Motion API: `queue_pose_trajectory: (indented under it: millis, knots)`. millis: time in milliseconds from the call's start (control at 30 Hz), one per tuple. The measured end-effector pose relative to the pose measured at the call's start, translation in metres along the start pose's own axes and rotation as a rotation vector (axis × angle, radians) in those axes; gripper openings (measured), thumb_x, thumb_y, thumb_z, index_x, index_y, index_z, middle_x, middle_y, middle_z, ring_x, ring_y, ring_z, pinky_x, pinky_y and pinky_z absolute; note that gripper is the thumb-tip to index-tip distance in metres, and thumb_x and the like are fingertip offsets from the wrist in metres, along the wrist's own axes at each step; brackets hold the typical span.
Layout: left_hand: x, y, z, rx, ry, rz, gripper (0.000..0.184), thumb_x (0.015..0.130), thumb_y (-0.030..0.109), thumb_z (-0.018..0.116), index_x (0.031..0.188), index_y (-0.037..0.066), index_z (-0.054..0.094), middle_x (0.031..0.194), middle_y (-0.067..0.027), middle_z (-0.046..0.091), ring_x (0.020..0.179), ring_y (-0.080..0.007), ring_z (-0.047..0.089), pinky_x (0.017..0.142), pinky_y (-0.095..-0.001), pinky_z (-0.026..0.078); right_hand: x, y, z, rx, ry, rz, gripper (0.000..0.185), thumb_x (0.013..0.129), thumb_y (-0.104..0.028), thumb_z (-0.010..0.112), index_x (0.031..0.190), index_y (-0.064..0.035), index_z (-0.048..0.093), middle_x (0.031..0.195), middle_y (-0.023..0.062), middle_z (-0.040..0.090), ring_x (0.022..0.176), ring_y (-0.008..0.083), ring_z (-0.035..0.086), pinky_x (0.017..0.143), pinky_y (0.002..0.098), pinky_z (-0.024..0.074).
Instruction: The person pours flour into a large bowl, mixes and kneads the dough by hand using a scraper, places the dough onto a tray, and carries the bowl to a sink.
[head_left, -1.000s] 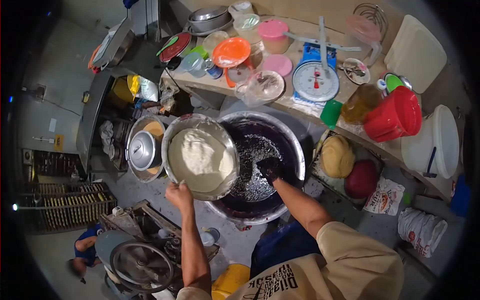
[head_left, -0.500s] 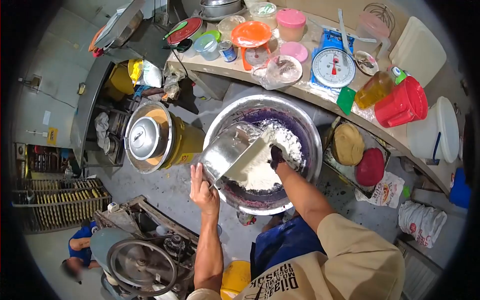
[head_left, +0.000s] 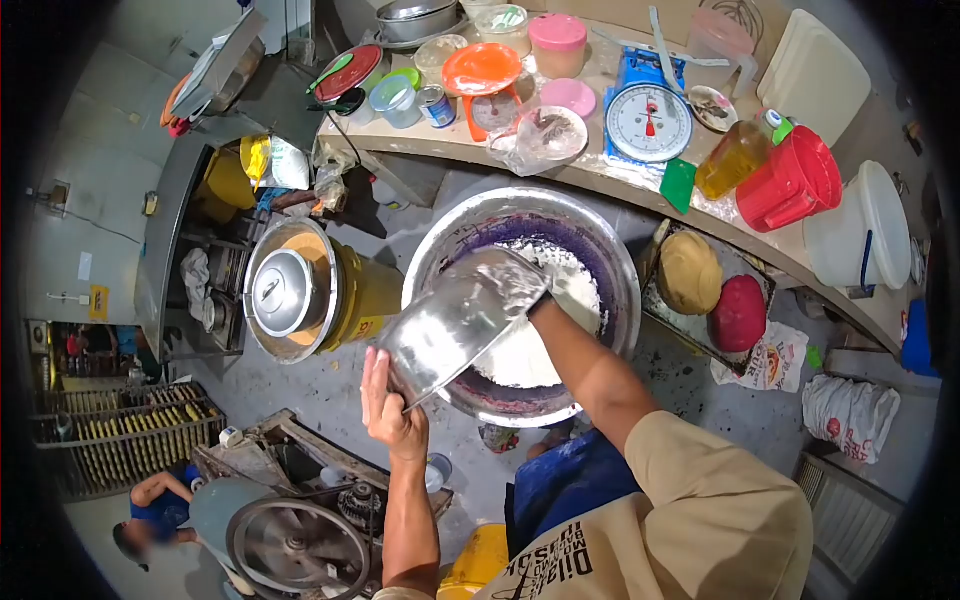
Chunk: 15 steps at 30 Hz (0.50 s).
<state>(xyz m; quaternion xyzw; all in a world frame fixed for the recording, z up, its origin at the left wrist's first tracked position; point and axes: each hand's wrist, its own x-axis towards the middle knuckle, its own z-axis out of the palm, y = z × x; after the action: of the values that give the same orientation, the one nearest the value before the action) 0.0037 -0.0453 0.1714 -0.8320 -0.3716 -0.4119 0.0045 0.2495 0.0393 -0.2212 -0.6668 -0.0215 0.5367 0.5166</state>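
My left hand (head_left: 395,415) grips the rim of a steel mixing bowl (head_left: 455,320), which is steeply tilted, its underside toward me. The bowl hangs over a large metal basin (head_left: 622,330). White flour (head_left: 525,355) lies heaped in the basin, with purple stuff smeared around the inner wall. My right hand (head_left: 541,303), dark with purple stuff, is at the far edge of the tilted bowl. Its fingers are hidden behind the bowl, so I cannot tell what they touch.
Left of the basin stands a yellow bucket (head_left: 365,295) topped by a pan with a silver lid (head_left: 285,290). To the right, a tray holds tan dough (head_left: 690,272) and red dough (head_left: 738,313). A blue scale (head_left: 648,120) stands on the counter. A person (head_left: 165,510) is at lower left.
The bowl has tipped further over, its underside now facing me more. My right hand has moved from the flour up to the bowl's edge. More flour lies in the basin's far part.
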Motion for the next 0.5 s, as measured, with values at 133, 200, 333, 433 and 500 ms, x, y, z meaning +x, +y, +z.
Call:
queue_pose_trajectory:
  millis: [133,200,333,433,500]
  knots:
    - [-0.003,0.007,0.004,0.027,0.049,0.02,0.033,0.087,-0.014,0.066,0.069,-0.005,0.039,0.126,-0.0289,0.068,0.12,-0.0507,0.064,0.098,-0.0538,0.053,0.011,0.003,-0.008,-0.077,0.061,-0.054,0.052,0.1,-0.044,0.061,0.138,-0.0089,0.056,0.129,0.011,0.064,0.116,0.0283,0.058,0.101,0.0449,0.0491]
    - [0.001,0.003,0.001,-0.025,-0.061,0.013,0.033,0.086,-0.014,0.067,0.07,-0.005,0.04,0.127,-0.0277,0.068,0.12,-0.0504,0.063,0.098,-0.0534,0.053,0.025,0.023,-0.012,-0.154,0.192,-0.076,0.053,0.099,-0.044,0.063,0.137,-0.0078,0.057,0.128,0.0114,0.065,0.116,0.0281,0.058,0.101,0.0443,0.0489]
    - [0.013,-0.007,0.007,0.03,0.019,-0.227,0.02,0.076,-0.021,0.055,0.071,-0.006,0.042,0.13,-0.027,0.068,0.124,-0.0418,0.064,0.102,-0.0454,0.052,0.061,0.087,-0.017,-0.309,0.52,-0.107,0.056,0.098,-0.045,0.066,0.136,-0.0056,0.057,0.124,0.012,0.066,0.114,0.0277,0.058,0.1,0.0432,0.0484]
    - [0.022,-0.021,0.005,-0.026,0.17,-0.534,0.016,0.076,-0.015,0.047,0.085,-0.007,0.058,0.118,-0.0161,0.071,0.104,-0.0253,0.067,0.092,-0.037,0.052,0.035,0.084,-0.03,-0.269,0.484,-0.107,0.052,0.095,-0.04,0.07,0.131,-0.0055,0.058,0.12,0.0105,0.066,0.112,0.0256,0.058,0.099,0.041,0.0487]
    - [0.029,-0.035,0.004,-0.233,0.254,-0.771,0.024,0.078,-0.013,0.048,0.094,-0.006,0.064,0.097,-0.0045,0.071,0.08,-0.0127,0.062,0.077,-0.0284,0.05,-0.016,0.057,-0.058,-0.19,0.364,-0.1,0.048,0.092,-0.035,0.074,0.127,-0.0059,0.059,0.116,0.0089,0.066,0.111,0.0236,0.058,0.098,0.0391,0.049]
